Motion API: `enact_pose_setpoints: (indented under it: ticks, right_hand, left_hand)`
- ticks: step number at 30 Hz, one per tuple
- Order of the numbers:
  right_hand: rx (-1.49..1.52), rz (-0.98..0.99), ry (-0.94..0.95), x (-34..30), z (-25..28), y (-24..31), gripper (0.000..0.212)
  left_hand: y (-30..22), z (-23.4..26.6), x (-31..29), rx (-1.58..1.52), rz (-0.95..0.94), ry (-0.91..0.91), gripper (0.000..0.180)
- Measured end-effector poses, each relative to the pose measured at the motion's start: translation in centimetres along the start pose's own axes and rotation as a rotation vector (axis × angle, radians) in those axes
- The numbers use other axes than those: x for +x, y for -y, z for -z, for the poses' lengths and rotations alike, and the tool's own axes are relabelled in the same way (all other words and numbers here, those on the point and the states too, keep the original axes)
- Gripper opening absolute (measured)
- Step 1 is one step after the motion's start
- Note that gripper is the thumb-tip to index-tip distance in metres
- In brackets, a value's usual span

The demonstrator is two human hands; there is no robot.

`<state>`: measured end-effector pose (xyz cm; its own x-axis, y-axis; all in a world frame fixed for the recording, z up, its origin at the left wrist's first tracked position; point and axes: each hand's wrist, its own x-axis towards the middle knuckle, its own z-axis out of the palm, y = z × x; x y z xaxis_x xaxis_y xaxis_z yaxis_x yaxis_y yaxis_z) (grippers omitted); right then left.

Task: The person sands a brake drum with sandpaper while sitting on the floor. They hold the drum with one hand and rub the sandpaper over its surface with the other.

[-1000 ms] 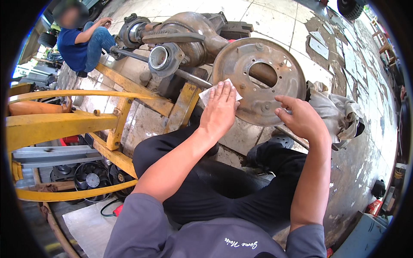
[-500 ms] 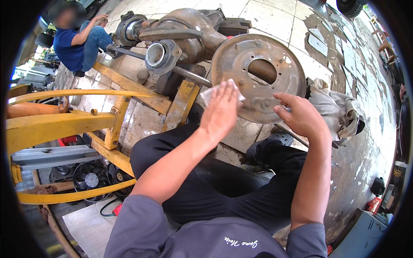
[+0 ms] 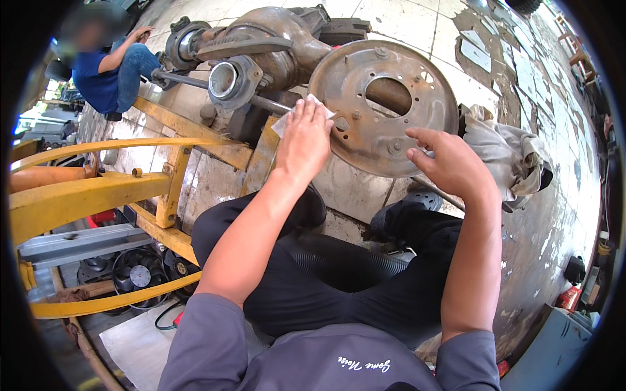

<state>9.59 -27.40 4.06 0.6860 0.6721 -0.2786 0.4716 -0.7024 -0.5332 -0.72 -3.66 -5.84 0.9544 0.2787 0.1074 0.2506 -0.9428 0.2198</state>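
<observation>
A brown, rusty round backing plate [image 3: 345,72] with a large centre hole and several small bolt holes stands tilted in front of me. At its left rim my left hand [image 3: 304,140] has its fingers laid over a white folded sheet [image 3: 324,111]; whether it is cloth or sandpaper I cannot make out. My right hand [image 3: 453,163] hovers at the plate's lower right edge, thumb and forefinger apart, with nothing in it. Left of the plate is a metal shaft [image 3: 267,104] with a round flanged hub [image 3: 225,81], and behind lies a rusty axle housing [image 3: 280,32].
A yellow metal frame [image 3: 98,195] stretches along my left, with black fans [image 3: 139,275] beneath it. Grey cloth [image 3: 508,150] lies right of the plate. A person in blue [image 3: 98,81] squats at the far left. Broken floor tiles [image 3: 476,52] show at the far right.
My left hand and the white sheet have moved left, from the plate's lower left face to its rim by the shaft. My right hand stays about where it was beside the plate.
</observation>
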Motion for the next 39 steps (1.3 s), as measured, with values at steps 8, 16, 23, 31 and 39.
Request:
enact_pose_setpoints:
  ticks: [8, 16, 23, 31, 39]
  right_hand:
    - [0.022, -0.005, -0.022, 0.0, -0.6, -0.8, 0.04]
    - [-0.001, -0.041, 0.038, 0.1, 0.2, 0.3, 0.041]
    - [0.015, 0.02, -0.021, -0.3, -0.4, -0.5, 0.041]
    - [-0.009, 0.007, -0.002, 0.1, -0.2, -0.1, 0.041]
    - [0.221, 0.093, -0.001, 0.8, -0.8, 0.7, 0.043]
  left_hand:
    - [-5.1, -0.1, -4.8, -0.088, -0.294, 0.061, 0.046]
    - [-2.1, -0.6, -1.9, 0.01, -0.137, -0.011, 0.045]
    - [-3.1, -0.3, -2.7, -0.027, -0.152, 0.026, 0.047]
    - [-4.9, 3.2, -3.7, -0.316, -0.232, 0.214, 0.043]
    - [-1.0, 7.7, -0.8, -1.385, 0.286, 0.13, 0.046]
